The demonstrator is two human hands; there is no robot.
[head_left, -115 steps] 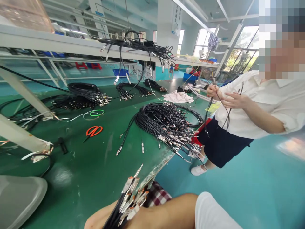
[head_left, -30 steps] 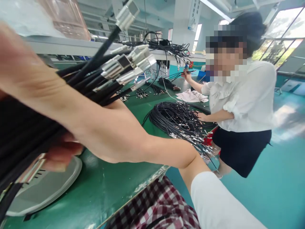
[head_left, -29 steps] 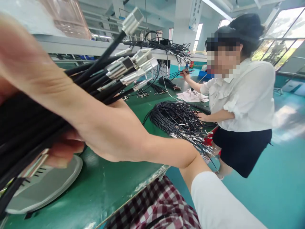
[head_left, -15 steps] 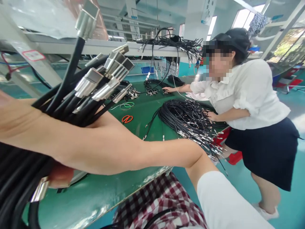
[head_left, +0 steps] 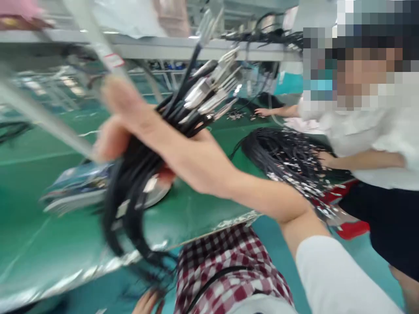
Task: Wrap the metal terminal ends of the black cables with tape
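Observation:
My right hand point(head_left: 196, 152) is closed round a thick bundle of black cables point(head_left: 140, 157), held up over the table's near part. Silver metal connectors point(head_left: 212, 91) stick out of the bundle past the wrist. Its lower lengths hang in a curve past the table edge, blurred by motion. At the bottom edge, my left hand point(head_left: 149, 302) shows only some fingers, close to the hanging cable ends. Whether those fingers grip the cables cannot be made out.
Across the green table point(head_left: 209, 205), a large coil of black cables point(head_left: 278, 152) lies at the right. A co-worker in a white shirt point(head_left: 353, 135) leans over it, one hand on the coil. A plastic-wrapped packet point(head_left: 78, 183) lies at the left. Behind runs a shelf point(head_left: 144, 50) bearing more cables.
The view has swung left. My right hand with the cable bundle now appears farther from the camera and more to the right. My left fingers have come into view at the bottom.

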